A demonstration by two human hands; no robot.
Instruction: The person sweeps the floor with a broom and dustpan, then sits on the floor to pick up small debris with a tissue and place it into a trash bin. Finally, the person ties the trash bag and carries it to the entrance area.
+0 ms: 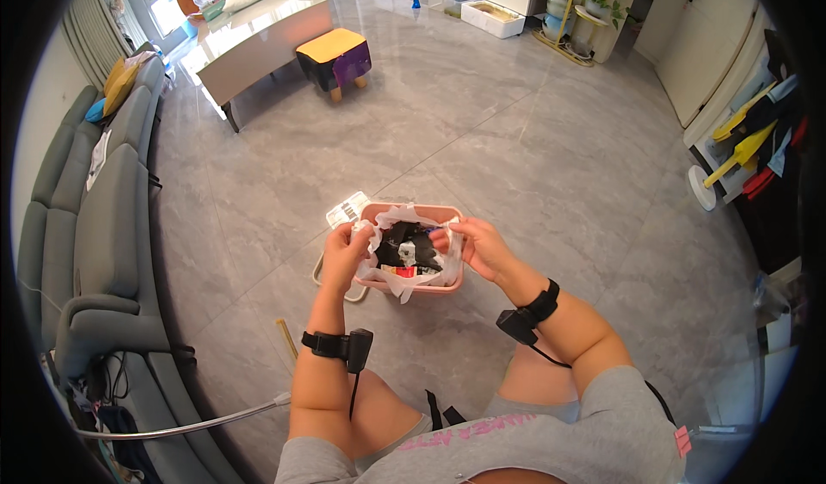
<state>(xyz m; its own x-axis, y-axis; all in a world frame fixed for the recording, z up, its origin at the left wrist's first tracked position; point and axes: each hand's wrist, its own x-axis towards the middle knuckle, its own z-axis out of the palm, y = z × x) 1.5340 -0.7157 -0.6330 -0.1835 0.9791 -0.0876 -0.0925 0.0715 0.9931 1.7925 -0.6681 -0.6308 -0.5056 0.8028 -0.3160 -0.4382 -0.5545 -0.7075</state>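
A pink plastic bin (433, 210) stands on the floor before me, lined with a thin white plastic bag (403, 215). Dark rubbish (401, 233), a crumpled white scrap (406, 252) and a red and yellow wrapper (404, 271) lie inside. My left hand (343, 252) pinches the bunched bag edge above the bin's left rim. On the opposite side, my right hand (485, 246) grips the bag edge between thumb and forefinger, its other fingers reaching over the contents.
A white plastic object (348, 209) lies behind the bin. To the left runs a grey sofa (106, 226). Farther off are a low table (271, 55) and a yellow-topped stool (332, 48). A white round base with a yellow pole (702, 187) stands at right.
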